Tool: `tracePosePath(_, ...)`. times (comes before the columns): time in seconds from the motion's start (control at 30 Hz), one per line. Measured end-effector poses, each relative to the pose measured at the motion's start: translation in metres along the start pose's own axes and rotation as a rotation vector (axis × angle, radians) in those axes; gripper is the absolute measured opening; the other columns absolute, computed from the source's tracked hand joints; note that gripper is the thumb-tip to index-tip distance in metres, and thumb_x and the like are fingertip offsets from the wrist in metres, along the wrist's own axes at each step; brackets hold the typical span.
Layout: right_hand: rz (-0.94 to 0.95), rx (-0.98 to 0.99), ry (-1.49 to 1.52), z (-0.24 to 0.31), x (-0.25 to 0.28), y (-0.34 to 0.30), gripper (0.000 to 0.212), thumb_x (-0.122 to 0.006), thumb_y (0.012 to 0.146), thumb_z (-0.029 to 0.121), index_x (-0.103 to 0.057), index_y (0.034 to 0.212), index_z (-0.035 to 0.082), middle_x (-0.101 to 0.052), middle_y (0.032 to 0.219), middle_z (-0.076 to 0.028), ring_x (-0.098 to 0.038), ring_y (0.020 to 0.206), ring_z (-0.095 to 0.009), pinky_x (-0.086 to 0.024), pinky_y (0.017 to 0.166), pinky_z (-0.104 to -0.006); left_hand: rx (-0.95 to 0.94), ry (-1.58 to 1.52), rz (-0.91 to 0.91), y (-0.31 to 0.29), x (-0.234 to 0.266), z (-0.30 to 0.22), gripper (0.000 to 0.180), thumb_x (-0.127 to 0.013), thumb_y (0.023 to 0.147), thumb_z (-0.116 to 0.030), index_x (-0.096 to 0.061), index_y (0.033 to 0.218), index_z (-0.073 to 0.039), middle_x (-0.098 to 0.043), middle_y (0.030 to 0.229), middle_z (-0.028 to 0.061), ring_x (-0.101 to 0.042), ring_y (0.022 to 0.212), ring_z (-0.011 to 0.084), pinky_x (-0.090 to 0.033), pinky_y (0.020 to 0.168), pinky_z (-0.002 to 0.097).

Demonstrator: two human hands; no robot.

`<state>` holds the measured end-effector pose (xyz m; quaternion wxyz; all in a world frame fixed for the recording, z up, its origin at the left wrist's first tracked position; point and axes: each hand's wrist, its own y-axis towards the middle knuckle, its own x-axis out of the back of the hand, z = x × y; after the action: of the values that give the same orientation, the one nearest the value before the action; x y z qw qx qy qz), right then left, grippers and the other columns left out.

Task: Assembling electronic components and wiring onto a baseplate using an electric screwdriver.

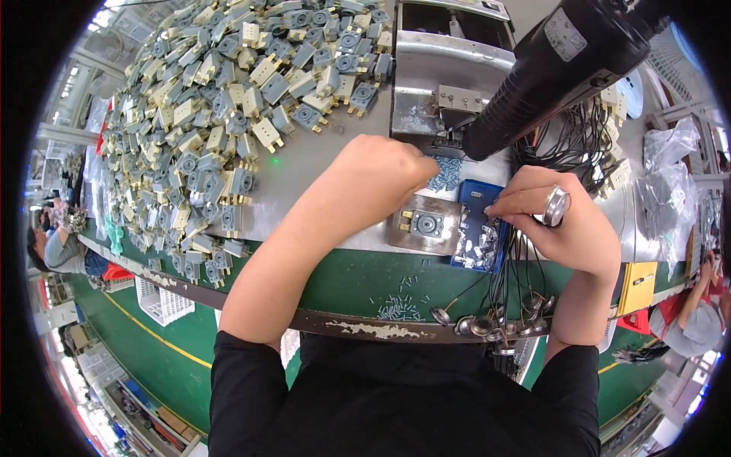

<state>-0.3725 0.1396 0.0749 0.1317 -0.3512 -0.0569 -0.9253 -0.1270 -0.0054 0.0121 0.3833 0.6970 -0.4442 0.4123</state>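
My left hand (392,169) is closed, its fingertips at a heap of small blue screws (449,174); anything pinched there is hidden. My right hand (567,217) pinches a small whitish piece (489,211), too small to name, over a blue tray (480,190). White and metal bits (478,247) lie in that tray. Against the fingers of this hand sits a round metal cap (557,206). Between the hands, a grey square part with a round centre and brass terminals (426,224) rests on a metal plate (449,242).
A large pile of grey and cream parts (228,99) covers the left of the bench. A black cylindrical tool (533,84) hangs over the metal fixture (426,76). Black cables (567,145) lie at right; metal caps (481,326) hang at the front edge near loose screws (400,307).
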Motion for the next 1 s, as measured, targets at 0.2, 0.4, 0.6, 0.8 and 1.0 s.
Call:
tracePosePath(0.2,-0.011,0.082,-0.03,-0.001,0.002,-0.001,0.019,-0.068,0.078,-0.007,-0.075,0.095,-0.002,-0.072,0.093,-0.017,-0.07,0.089,-0.037,-0.058,0.079,-0.0415,-0.02,-0.043,0.007,0.001,0.0,0.002,0.015,-0.072,0.089,-0.011,-0.073,0.102,-0.004,-0.073,0.094,0.0147,-0.07,0.083,0.0379,-0.056,0.073,0.0464)
tracePosePath(0.4,-0.006,0.185,0.092,0.002,0.007,-0.003,0.018,-0.069,0.074,-0.002,-0.078,0.09,-0.002,-0.073,0.086,-0.014,-0.07,0.079,-0.029,-0.056,0.07,-0.0388,0.006,-0.429,-0.32,-0.025,0.008,0.006,0.012,-0.066,0.097,-0.002,-0.073,0.107,0.0,-0.069,0.1,0.0131,-0.07,0.076,0.0242,-0.054,0.066,0.0348)
tracePosePath(0.6,0.197,0.245,0.407,-0.007,0.011,0.002,0.015,-0.069,0.079,0.009,-0.075,0.082,-0.004,-0.072,0.081,-0.015,-0.069,0.078,-0.029,-0.054,0.069,-0.038,0.372,-0.989,-0.35,-0.052,-0.008,-0.013,0.012,-0.069,0.097,0.002,-0.073,0.108,0.003,-0.07,0.092,0.0068,-0.068,0.073,0.0084,-0.049,0.06,0.0221)
tracePosePath(0.8,0.114,0.096,0.403,0.001,0.01,0.002,0.026,-0.068,0.092,0.016,-0.073,0.083,-0.007,-0.071,0.082,-0.017,-0.067,0.076,-0.028,-0.051,0.069,-0.037,0.216,-0.928,-0.269,-0.048,-0.03,-0.016,0.016,-0.085,0.082,0.001,-0.081,0.098,0.001,-0.07,0.085,0.0065,-0.067,0.068,0.0122,-0.049,0.058,0.0242)
tracePosePath(1.0,0.025,0.028,0.363,0.004,0.011,0.002,0.033,-0.069,0.097,0.022,-0.072,0.083,-0.008,-0.071,0.083,-0.016,-0.066,0.075,-0.024,-0.05,0.068,-0.0345,0.139,-0.764,-0.26,-0.043,-0.035,-0.019,0.026,-0.09,0.075,-0.003,-0.084,0.1,-0.006,-0.064,0.089,0.0025,-0.06,0.078,0.0127,-0.046,0.064,0.0279)
